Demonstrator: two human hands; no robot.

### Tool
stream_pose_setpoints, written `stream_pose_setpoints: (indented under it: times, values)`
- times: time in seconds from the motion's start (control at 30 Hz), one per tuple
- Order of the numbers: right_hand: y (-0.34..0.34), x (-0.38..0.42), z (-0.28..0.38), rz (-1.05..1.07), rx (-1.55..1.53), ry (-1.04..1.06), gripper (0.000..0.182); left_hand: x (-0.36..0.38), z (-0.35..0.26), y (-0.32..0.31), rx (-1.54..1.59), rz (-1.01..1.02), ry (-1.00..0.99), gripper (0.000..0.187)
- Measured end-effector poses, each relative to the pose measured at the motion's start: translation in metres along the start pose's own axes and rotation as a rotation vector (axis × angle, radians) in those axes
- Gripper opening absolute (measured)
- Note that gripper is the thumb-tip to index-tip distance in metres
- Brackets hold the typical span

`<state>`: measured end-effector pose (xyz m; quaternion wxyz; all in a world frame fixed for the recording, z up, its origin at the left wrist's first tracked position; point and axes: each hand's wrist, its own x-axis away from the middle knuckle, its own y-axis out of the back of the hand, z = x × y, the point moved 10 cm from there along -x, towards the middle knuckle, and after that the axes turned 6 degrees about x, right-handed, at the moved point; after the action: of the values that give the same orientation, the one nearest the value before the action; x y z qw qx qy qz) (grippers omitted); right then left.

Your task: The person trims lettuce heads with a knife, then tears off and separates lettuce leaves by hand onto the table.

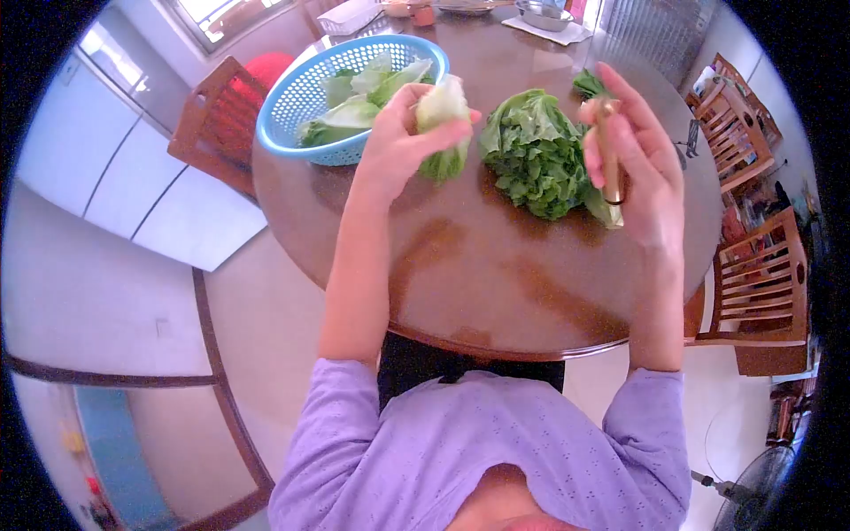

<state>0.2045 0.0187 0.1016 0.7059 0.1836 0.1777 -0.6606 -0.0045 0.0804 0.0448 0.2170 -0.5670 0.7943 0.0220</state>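
Observation:
My left hand is closed around a pale lettuce piece, whose green leafy end hangs down near the rim of a blue colander. Several torn lettuce leaves lie in that colander. My right hand grips a slim tool with a tan handle; no blade can be made out. Between my hands, a leafy green lettuce head rests on the table. More green leaf and a pale stalk end show beside my right hand, partly hidden by it.
The round brown table carries a metal bowl on a white cloth and a white basket at its far side. Wooden chairs stand left and right. A fan is at lower right.

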Motion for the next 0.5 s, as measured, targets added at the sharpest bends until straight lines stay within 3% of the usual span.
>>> stream_pose_setpoints:
  times: [0.1,0.2,0.3,0.43,0.5]
  values:
    - [-0.021,0.009,-0.014,0.124,0.022,-0.023,0.047,0.002,-0.011,-0.011,-0.372,0.061,-0.070,0.039]
    - [-0.037,0.025,-0.048,0.240,0.069,-0.057,0.052,0.009,-0.014,-0.011,-0.491,0.055,-0.041,0.033]
    - [-0.055,0.039,-0.050,0.364,0.255,0.042,0.062,0.014,0.006,-0.010,-0.273,0.108,-0.201,0.031]
    - [-0.065,0.046,-0.052,0.445,0.287,-0.033,0.068,0.021,0.015,-0.023,-0.337,0.048,-0.060,0.027]
    - [-0.063,0.045,-0.050,0.437,0.335,-0.002,0.068,0.023,0.019,-0.024,-0.304,0.072,-0.104,0.029]
